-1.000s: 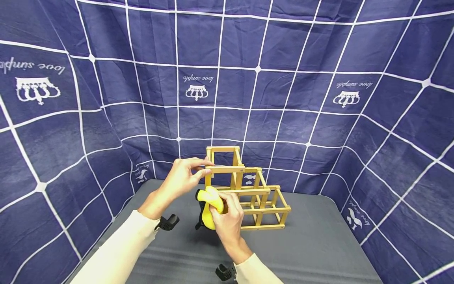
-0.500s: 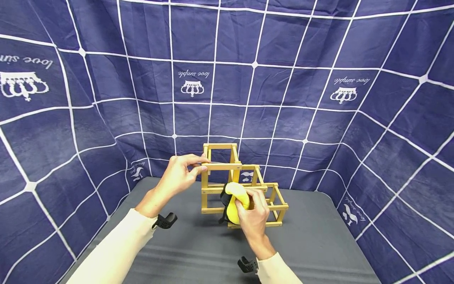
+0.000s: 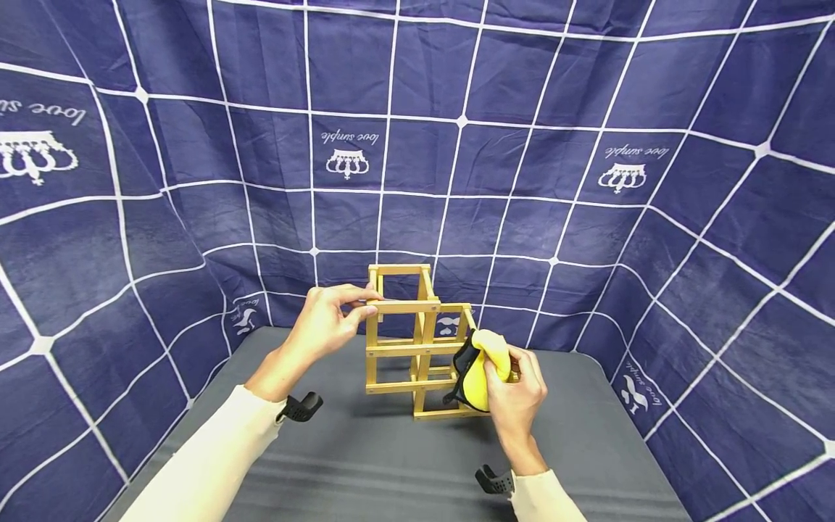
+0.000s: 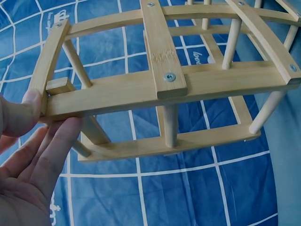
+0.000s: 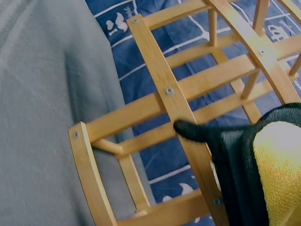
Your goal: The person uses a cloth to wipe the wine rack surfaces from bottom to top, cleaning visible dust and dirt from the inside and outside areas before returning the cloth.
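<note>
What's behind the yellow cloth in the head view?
The wooden rack: its rails run in behind the yellow cloth from the left. The rack's low right end is mostly covered there by the cloth and the right hand.

I see a stepped, pale wooden rack [image 3: 425, 349] standing tallest at left. A bunched, black-edged yellow plush piece [image 3: 480, 380] fronts its right end.

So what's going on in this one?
A person's left hand pinches the upper left corner of a stepped wooden rack, while the right hand holds a yellow cloth with black trim at the rack's right side. Whether they touch is unclear. A gray surface lies below, a blue curtain behind.
</note>
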A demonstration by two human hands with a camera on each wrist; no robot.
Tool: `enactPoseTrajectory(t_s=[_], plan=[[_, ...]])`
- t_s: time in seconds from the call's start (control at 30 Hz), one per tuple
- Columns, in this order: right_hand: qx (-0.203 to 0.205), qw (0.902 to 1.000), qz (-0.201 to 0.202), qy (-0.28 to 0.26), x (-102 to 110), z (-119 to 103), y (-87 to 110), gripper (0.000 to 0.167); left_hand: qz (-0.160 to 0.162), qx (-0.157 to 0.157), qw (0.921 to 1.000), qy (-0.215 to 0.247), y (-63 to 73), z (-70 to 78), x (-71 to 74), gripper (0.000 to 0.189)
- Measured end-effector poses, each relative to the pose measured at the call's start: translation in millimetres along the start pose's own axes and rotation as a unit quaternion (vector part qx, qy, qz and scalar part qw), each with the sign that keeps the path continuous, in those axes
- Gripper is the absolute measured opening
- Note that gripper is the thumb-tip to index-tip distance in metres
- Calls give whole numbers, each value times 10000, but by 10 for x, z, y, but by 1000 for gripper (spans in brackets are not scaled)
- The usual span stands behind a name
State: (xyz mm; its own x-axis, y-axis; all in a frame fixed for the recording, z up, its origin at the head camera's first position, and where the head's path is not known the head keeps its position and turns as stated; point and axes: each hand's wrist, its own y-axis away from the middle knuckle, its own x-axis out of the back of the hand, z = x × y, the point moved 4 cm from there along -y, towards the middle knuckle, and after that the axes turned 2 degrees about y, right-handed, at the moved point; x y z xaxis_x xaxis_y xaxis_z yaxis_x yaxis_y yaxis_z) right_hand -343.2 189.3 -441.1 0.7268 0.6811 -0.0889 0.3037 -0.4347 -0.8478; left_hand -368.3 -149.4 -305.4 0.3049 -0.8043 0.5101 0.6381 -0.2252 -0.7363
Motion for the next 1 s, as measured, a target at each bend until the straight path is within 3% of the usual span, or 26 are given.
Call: enactPoseTrajectory(t_s=[0.23, 0.67, 0.83, 1.0], plan=[[68, 9975, -589, -378, -265, -172, 214, 39, -191, 212, 9996, 19, -11, 17, 14, 19], [1030, 9787, -1488, -967, -967, -911, 678, 45, -438, 512, 9975, 196, 0, 16, 39, 21], [941, 9751, -1768, -952, -1105, -1068, 702, 45, -500, 567, 9969, 203, 1, 1, 52, 22], [543, 9783, -1828, -815, -1043, -1067, 626, 42, -692, 760, 9939, 412, 2, -51, 73, 23]])
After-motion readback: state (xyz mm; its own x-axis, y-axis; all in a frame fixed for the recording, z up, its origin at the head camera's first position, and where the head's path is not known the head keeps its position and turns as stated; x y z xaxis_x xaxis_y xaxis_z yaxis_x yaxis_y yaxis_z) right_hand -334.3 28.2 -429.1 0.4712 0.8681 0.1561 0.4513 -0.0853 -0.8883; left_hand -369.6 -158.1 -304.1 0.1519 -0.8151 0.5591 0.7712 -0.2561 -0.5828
